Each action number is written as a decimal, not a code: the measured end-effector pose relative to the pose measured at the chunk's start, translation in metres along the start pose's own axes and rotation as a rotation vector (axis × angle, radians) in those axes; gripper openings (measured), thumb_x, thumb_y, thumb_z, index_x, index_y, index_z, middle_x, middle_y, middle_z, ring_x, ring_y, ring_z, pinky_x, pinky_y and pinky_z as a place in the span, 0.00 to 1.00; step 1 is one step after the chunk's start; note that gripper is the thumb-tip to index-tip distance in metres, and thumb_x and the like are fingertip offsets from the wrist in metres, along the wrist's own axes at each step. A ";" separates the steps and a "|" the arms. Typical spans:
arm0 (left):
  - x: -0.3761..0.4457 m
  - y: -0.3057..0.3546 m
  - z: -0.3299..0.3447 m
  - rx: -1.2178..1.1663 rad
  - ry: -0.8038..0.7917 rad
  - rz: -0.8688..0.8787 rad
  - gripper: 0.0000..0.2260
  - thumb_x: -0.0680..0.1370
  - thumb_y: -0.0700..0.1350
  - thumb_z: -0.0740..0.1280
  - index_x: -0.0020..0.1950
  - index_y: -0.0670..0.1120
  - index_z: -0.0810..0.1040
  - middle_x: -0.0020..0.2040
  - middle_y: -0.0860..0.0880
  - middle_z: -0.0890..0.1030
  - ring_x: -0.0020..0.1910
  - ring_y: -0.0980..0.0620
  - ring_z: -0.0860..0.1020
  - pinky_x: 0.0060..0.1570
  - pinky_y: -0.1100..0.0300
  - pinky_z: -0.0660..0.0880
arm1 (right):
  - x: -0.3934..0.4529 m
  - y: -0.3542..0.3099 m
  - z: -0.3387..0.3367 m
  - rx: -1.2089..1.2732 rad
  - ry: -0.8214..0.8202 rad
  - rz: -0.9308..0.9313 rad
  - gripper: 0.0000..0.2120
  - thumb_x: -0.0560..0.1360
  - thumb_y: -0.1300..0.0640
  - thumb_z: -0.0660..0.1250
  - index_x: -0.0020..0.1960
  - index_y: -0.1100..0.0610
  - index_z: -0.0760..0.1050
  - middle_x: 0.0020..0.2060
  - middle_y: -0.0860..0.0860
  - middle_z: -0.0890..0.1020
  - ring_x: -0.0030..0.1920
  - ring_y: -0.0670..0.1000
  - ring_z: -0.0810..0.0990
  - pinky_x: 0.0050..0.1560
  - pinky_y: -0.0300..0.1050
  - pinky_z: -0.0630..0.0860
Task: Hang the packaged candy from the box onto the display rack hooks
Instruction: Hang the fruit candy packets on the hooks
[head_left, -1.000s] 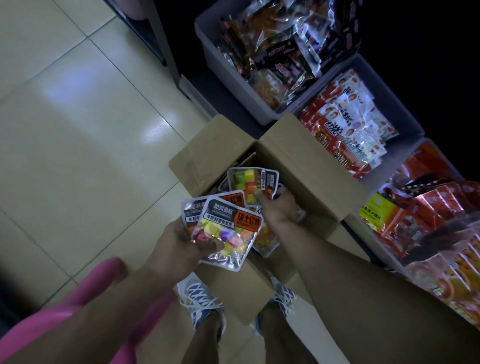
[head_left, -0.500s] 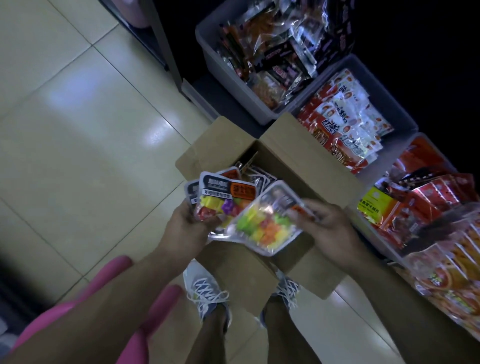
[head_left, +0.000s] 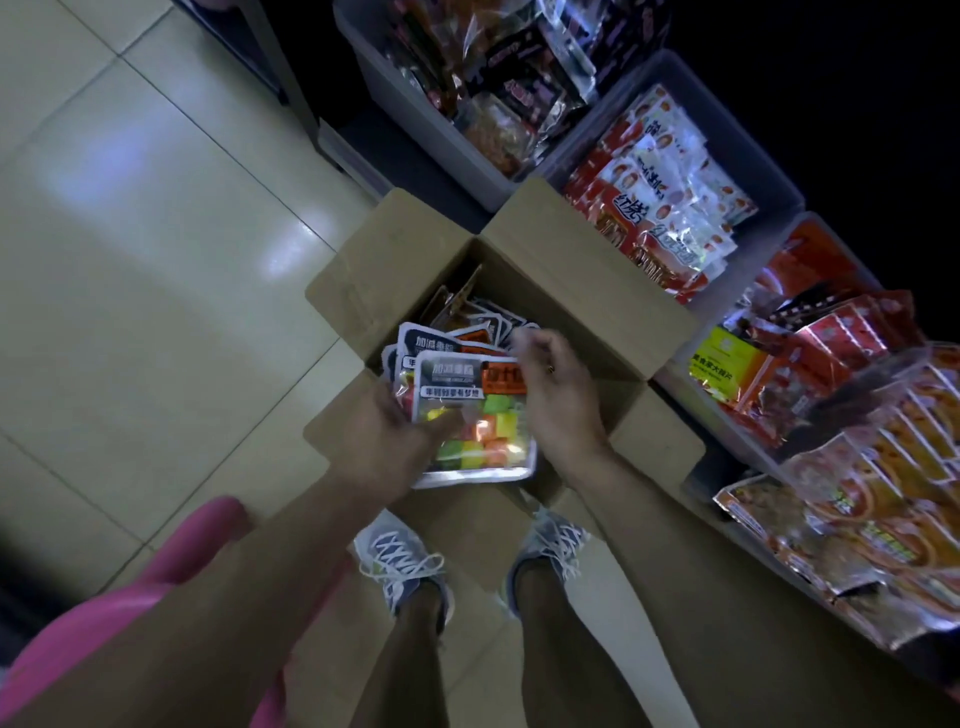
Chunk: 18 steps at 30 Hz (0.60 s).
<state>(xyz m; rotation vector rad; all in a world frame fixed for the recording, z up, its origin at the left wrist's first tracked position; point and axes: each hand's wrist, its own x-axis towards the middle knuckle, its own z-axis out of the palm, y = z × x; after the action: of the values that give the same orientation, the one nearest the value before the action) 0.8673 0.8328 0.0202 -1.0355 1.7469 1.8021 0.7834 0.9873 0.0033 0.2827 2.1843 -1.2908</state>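
Over an open cardboard box (head_left: 415, 249) on the floor, the left hand (head_left: 395, 436) grips a fanned stack of candy packets (head_left: 467, 410) while the right hand (head_left: 556, 389) hovers loosely curled; the light, slick, crinkly pouches look best pinched by their stiff top headers.

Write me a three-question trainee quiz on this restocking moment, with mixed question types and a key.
1. True or false: the left hand holds a fanned stack of clear candy packets with coloured cubes above the open brown cardboard box.
2. Multiple choice: the right hand is A) gripping a box flap, B) at the top packet's right edge, C) inside a grey bin.
3. Fill in: the grey plastic bin with red-and-white snack packs sits on the box's ____ side in the picture.

Key: 1 true; 2 B; 3 right.
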 end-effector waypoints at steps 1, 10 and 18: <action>-0.002 -0.005 -0.002 0.030 0.069 0.028 0.12 0.75 0.46 0.78 0.54 0.58 0.81 0.50 0.57 0.88 0.48 0.55 0.87 0.56 0.46 0.83 | 0.006 0.005 0.000 -0.073 0.005 0.064 0.12 0.84 0.44 0.60 0.60 0.49 0.76 0.57 0.51 0.82 0.57 0.52 0.81 0.58 0.52 0.78; -0.011 -0.024 -0.019 -0.052 0.481 0.189 0.20 0.76 0.44 0.77 0.66 0.47 0.78 0.54 0.58 0.85 0.46 0.73 0.81 0.39 0.80 0.73 | 0.071 0.062 0.008 -0.819 -0.202 0.231 0.53 0.73 0.49 0.77 0.83 0.56 0.45 0.81 0.58 0.57 0.79 0.62 0.56 0.77 0.55 0.59; -0.005 -0.027 -0.019 -0.002 0.428 0.216 0.19 0.76 0.44 0.77 0.65 0.48 0.77 0.51 0.62 0.84 0.47 0.72 0.82 0.40 0.79 0.74 | 0.064 0.057 0.004 -0.881 -0.327 0.140 0.36 0.72 0.52 0.78 0.75 0.53 0.66 0.69 0.56 0.76 0.69 0.58 0.76 0.65 0.49 0.75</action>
<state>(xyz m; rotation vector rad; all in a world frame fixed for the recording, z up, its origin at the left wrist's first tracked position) 0.8944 0.8187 0.0080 -1.3571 2.1799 1.8007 0.7585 1.0063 -0.0767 -0.1227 2.1631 -0.1964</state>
